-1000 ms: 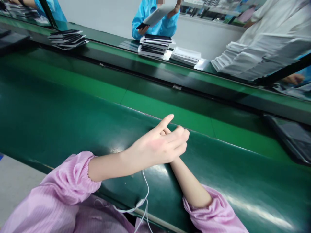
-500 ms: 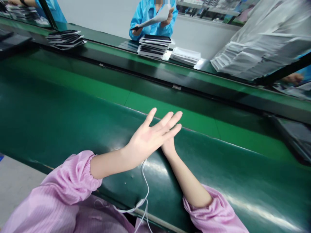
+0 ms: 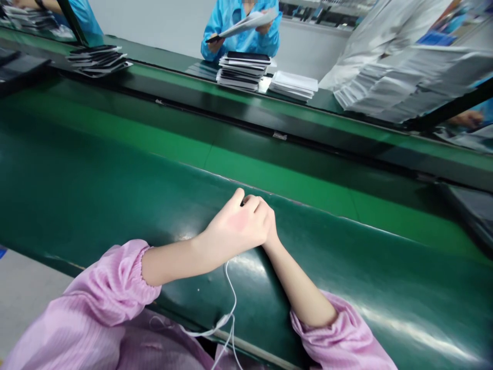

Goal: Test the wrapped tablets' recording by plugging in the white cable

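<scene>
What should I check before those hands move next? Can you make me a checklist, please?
1. Left hand and right hand apart: not ok, the left one lies over the right.
2. Nothing held between them: cannot tell, the left hand covers most of the right.
3. White cable clear of the hands: cannot tell, its upper end disappears by the left wrist.
4. Pink sleeves away from the fingers: ok, both end on the forearms.
5. Stack of black and white sheets away from the hands: ok, it sits on the far side, near a person in blue.
</scene>
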`<state>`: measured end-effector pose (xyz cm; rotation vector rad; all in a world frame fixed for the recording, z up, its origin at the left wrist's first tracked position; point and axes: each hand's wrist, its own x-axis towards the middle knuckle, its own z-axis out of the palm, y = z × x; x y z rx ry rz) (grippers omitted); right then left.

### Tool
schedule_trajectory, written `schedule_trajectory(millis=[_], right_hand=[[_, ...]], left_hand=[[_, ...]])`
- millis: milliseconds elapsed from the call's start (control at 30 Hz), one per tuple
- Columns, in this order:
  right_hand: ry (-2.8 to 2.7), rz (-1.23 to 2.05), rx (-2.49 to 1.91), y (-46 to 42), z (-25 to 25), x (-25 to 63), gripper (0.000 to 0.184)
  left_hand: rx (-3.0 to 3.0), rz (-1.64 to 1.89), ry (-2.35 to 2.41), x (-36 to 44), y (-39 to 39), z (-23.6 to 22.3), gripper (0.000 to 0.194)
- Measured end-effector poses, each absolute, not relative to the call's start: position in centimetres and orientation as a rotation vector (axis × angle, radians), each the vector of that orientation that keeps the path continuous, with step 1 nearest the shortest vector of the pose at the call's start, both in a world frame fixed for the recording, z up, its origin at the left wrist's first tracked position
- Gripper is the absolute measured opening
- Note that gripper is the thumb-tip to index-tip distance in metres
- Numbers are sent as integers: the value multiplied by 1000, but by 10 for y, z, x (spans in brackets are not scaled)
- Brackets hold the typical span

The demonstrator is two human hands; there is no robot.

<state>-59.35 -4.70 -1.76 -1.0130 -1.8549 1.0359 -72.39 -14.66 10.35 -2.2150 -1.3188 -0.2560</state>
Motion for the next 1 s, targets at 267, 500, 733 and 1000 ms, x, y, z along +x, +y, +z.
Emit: schedule_trajectory(millis=[267,500,733,1000], right_hand=[[-1836,1101,-976,-49,-8,-595,18],[-1798,1176,-1004,-50,-2,-594,15],[-1742,1225,-1007,-47,-9,-597,19],[-1733,1238,-1015,-48,-8,-597,20]], left_hand=[[-2218,-256,-1366,-722,-151,103,27],[-2276,-273,-1380,-722,-149,102,23],[-2342,-223,-1432,-721,-150,100,17],[-2353,-224,-1441,-721,-151,100,17]])
